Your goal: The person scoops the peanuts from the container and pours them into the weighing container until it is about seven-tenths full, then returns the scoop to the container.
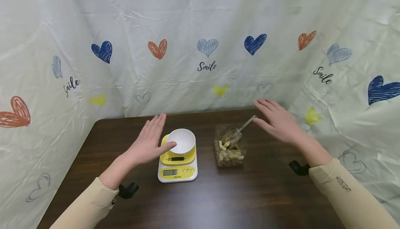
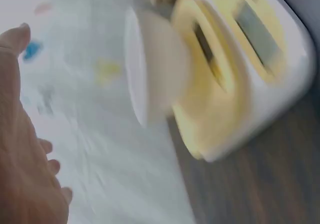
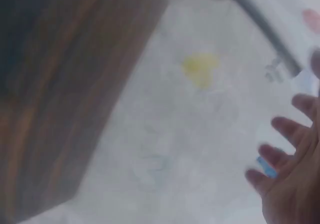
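A yellow and white kitchen scale (image 1: pixel 178 173) stands on the table, its display reading 0.0. On its platform sits a white bowl (image 1: pixel 184 138); the bowl looks empty. My left hand (image 1: pixel 149 142) is held with fingers straight, left of the bowl, its thumb overlapping the bowl's edge in the head view. In the left wrist view the bowl (image 2: pixel 160 67) and that hand are apart. To the right, a clear square container (image 1: pixel 220 161) holds peanuts (image 1: pixel 231 157) and a scoop (image 1: pixel 234 135). My right hand (image 1: pixel 279 123) is stretched out beside the scoop's handle, holding nothing.
The dark wooden table (image 1: pixel 218 201) ends at a back edge against a pale curtain (image 1: pixel 181 13) printed with hearts. Similar cloth hangs at both sides. Black wrist straps with camera mounts (image 1: pixel 128 190) stick out below both wrists.
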Demonstrator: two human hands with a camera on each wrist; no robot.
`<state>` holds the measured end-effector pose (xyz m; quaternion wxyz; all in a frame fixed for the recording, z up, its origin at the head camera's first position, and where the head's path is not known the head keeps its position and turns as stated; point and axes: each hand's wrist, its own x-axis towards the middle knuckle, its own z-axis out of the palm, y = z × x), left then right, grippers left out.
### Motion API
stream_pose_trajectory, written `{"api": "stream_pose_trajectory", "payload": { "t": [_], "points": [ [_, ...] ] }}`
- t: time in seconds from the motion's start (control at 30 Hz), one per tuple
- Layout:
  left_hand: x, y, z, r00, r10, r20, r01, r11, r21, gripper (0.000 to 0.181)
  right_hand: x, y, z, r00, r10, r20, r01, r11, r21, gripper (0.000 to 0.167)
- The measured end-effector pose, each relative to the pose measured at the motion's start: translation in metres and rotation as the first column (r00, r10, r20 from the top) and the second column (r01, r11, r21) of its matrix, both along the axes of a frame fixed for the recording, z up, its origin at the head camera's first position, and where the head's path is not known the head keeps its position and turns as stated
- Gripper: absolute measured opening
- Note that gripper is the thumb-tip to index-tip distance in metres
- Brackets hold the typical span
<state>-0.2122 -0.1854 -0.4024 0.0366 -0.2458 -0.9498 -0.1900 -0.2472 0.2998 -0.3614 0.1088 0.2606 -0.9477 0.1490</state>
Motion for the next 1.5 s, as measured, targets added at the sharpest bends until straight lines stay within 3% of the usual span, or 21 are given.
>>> {"api": "stream_pose_trajectory", "payload": {
  "t": [0.17, 0.37, 0.47, 0.67, 0.87, 1.13, 1.3, 1.5],
  "points": [
    [-0.002, 0.047, 0.010, 0.990, -0.122, 0.070, 0.118, 0.991, 0.068, 0.113, -0.004, -0.024, 0.012, 0.992, 0.105, 0.065, -0.109, 0.992, 0.061, 0.057],
    [-0.004, 0.097, 0.001, 0.957, -0.225, 0.181, 0.195, 0.967, 0.165, 0.126, -0.006, -0.046, 0.010, 0.979, 0.197, -0.046, -0.182, 0.957, 0.225, 0.038],
    [-0.005, 0.119, -0.008, 0.936, -0.251, 0.246, 0.195, 0.953, 0.230, 0.131, -0.003, -0.055, 0.009, 0.979, 0.190, -0.072, -0.162, 0.943, 0.292, 0.035],
    [-0.009, 0.151, -0.026, 0.895, -0.230, 0.382, 0.091, 0.933, 0.348, 0.135, 0.000, -0.062, 0.007, 0.991, 0.120, -0.051, -0.095, 0.933, 0.347, 0.030],
    [-0.012, 0.162, -0.038, 0.882, -0.222, 0.416, 0.052, 0.922, 0.384, 0.138, -0.001, -0.064, 0.005, 0.991, 0.127, -0.049, -0.101, 0.930, 0.355, 0.017],
    [-0.016, 0.165, -0.045, 0.875, -0.211, 0.435, 0.027, 0.920, 0.390, 0.134, -0.005, -0.069, 0.004, 0.986, 0.158, -0.050, -0.122, 0.895, 0.429, 0.009],
    [-0.020, 0.166, -0.049, 0.882, -0.194, 0.429, 0.012, 0.920, 0.392, 0.130, -0.008, -0.071, 0.007, 0.981, 0.187, -0.059, -0.140, 0.881, 0.453, 0.010],
    [-0.021, 0.168, -0.049, 0.895, -0.184, 0.405, 0.015, 0.922, 0.387, 0.130, -0.010, -0.071, 0.009, 0.976, 0.207, -0.067, -0.157, 0.883, 0.442, 0.013]
  ]
}}
